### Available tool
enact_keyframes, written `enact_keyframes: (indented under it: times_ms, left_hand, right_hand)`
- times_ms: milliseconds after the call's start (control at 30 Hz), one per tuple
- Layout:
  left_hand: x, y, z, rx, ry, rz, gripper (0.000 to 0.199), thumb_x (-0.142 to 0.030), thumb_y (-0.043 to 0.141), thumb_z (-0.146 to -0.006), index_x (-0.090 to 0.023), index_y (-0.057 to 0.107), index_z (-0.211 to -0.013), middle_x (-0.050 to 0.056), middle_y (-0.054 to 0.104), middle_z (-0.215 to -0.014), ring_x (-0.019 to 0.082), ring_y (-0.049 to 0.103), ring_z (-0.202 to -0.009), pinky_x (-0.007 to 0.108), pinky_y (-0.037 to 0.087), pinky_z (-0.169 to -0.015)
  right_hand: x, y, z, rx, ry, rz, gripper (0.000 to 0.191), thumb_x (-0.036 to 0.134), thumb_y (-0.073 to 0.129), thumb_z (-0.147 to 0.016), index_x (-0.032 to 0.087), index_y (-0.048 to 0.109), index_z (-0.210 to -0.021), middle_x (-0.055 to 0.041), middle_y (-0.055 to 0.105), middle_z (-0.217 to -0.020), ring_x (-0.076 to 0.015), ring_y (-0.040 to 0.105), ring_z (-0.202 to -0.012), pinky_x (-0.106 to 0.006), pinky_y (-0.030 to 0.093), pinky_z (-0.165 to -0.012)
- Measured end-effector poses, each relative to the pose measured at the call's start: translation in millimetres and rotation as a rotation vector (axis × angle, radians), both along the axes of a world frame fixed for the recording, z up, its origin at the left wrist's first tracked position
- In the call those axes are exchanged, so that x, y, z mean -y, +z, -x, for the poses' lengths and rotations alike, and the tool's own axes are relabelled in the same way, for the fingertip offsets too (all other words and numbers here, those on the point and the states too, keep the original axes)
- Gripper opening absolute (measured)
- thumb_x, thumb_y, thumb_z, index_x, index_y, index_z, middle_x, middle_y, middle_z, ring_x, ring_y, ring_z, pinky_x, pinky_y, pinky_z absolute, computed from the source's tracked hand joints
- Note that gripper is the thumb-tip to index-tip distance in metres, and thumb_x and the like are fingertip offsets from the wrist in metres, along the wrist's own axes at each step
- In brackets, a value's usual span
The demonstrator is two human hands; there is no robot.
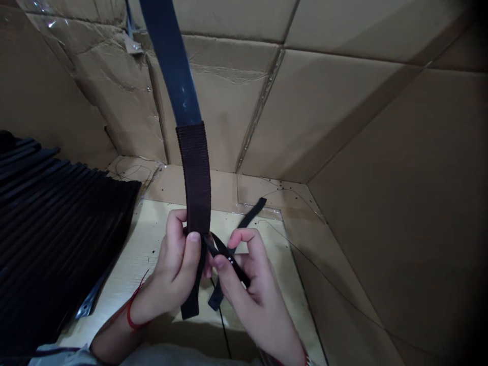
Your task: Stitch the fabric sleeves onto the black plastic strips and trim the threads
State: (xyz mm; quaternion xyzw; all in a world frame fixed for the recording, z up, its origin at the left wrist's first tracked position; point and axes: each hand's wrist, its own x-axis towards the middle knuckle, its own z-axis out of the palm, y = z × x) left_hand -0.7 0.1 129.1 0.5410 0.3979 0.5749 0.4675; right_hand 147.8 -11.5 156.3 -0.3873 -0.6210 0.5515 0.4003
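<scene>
A long dark blue strip (173, 66) comes down from the top edge into a dark brown ribbed fabric sleeve (197, 178). My left hand (177, 264) pinches the sleeve's lower end between thumb and fingers. A short black strap end (191, 300) hangs below that grip. My right hand (247, 284) is closed on a small black tool (238, 269), probably snips, whose tip touches the sleeve's lower end. Behind it, another black strap (253, 213) lies slantwise on the pale board; its lower end shows between my hands.
Many dark strips (57, 229) are stacked on the left. Cardboard walls (229, 112) rise at the back and on the right (412, 203). Under my hands lies a pale board (152, 229). Loose thin threads (324, 274) trail across the right side.
</scene>
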Motion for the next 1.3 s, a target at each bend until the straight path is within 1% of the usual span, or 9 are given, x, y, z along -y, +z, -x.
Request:
enact_keyframes:
  times_ms: [133,233,367,467,700,967,1167,1233,1300]
  left_hand:
    - [0.3,4.3,0.0,0.004,0.020,0.017,0.014,-0.036,0.040,-0.097,-0.027,0.040,-0.107,-0.004,0.058,-0.072,0.008,0.053,-0.051,0.018,0.048,-0.049]
    - [0.9,5.4,-0.3,0.002,0.040,0.017,0.015,-0.036,0.042,-0.096,-0.026,0.040,-0.107,-0.003,0.059,-0.076,0.007,0.053,-0.053,0.017,0.047,-0.048]
    - [2.3,4.0,-0.5,0.023,-0.012,0.047,0.015,-0.037,0.038,-0.097,-0.025,0.040,-0.107,-0.004,0.056,-0.067,0.009,0.052,-0.051,0.019,0.047,-0.050]
    - [2.7,3.6,-1.0,0.025,-0.015,0.050,0.015,-0.036,0.038,-0.097,-0.025,0.040,-0.107,-0.005,0.055,-0.063,0.011,0.054,-0.053,0.020,0.048,-0.053]
    - [1.1,4.6,-0.5,0.008,0.029,0.033,0.015,-0.037,0.042,-0.096,-0.025,0.041,-0.105,-0.001,0.059,-0.080,0.008,0.052,-0.052,0.018,0.047,-0.048]
    - [2.2,2.7,-1.3,0.010,-0.002,0.034,0.015,-0.037,0.039,-0.097,-0.025,0.040,-0.106,-0.001,0.058,-0.081,0.008,0.052,-0.052,0.019,0.049,-0.048]
    - [0.7,4.5,0.6,-0.087,0.135,-0.012,0.017,-0.037,0.045,-0.095,-0.024,0.042,-0.105,0.000,0.056,-0.084,0.011,0.055,-0.066,0.019,0.049,-0.056]
    - [0.3,4.9,0.5,-0.088,0.125,-0.015,0.016,-0.037,0.045,-0.095,-0.024,0.042,-0.105,0.001,0.056,-0.085,0.011,0.055,-0.066,0.019,0.049,-0.056]
    - [0.4,4.3,-0.4,-0.058,0.077,-0.006,0.015,-0.036,0.042,-0.095,-0.024,0.042,-0.105,0.000,0.057,-0.084,0.010,0.053,-0.060,0.019,0.048,-0.053]
  right_hand:
    - [1.0,-0.5,0.3,-0.002,-0.001,-0.005,0.012,0.029,0.043,-0.100,0.026,0.031,-0.099,0.0035,0.061,-0.078,-0.0059,0.042,-0.049,-0.018,0.034,-0.044]
    - [0.4,2.1,0.8,0.019,-0.002,-0.034,0.012,0.028,0.042,-0.100,0.025,0.030,-0.098,0.0027,0.061,-0.076,-0.0080,0.048,-0.053,-0.020,0.038,-0.046]
    - [-1.3,6.0,2.2,0.035,-0.012,-0.059,0.012,0.027,0.042,-0.099,0.025,0.030,-0.097,0.0006,0.063,-0.078,-0.0121,0.059,-0.064,-0.023,0.044,-0.051]
    - [-0.8,6.2,2.3,0.036,-0.020,-0.061,0.012,0.026,0.042,-0.099,0.025,0.030,-0.097,0.0001,0.065,-0.078,-0.0134,0.063,-0.067,-0.024,0.046,-0.053]
    - [1.5,2.9,0.4,0.063,-0.027,-0.063,0.011,0.026,0.042,-0.099,0.026,0.031,-0.098,0.0009,0.065,-0.080,-0.0120,0.059,-0.065,-0.023,0.046,-0.056]
    - [0.7,3.1,1.7,0.062,-0.034,-0.064,0.012,0.025,0.042,-0.099,0.026,0.031,-0.097,0.0017,0.066,-0.079,-0.0119,0.061,-0.066,-0.021,0.046,-0.055]
    - [2.1,3.6,0.4,0.086,-0.048,-0.073,0.013,0.024,0.044,-0.098,0.026,0.031,-0.097,0.0005,0.065,-0.081,-0.0123,0.060,-0.066,-0.024,0.047,-0.059]
    - [1.9,3.1,0.8,0.084,-0.045,-0.068,0.013,0.025,0.044,-0.098,0.026,0.031,-0.096,0.0006,0.064,-0.079,-0.0124,0.059,-0.065,-0.024,0.047,-0.057]
    - [1.7,1.8,1.4,0.063,-0.053,-0.062,0.013,0.026,0.044,-0.098,0.026,0.031,-0.097,0.0012,0.064,-0.079,-0.0125,0.059,-0.065,-0.023,0.047,-0.057]
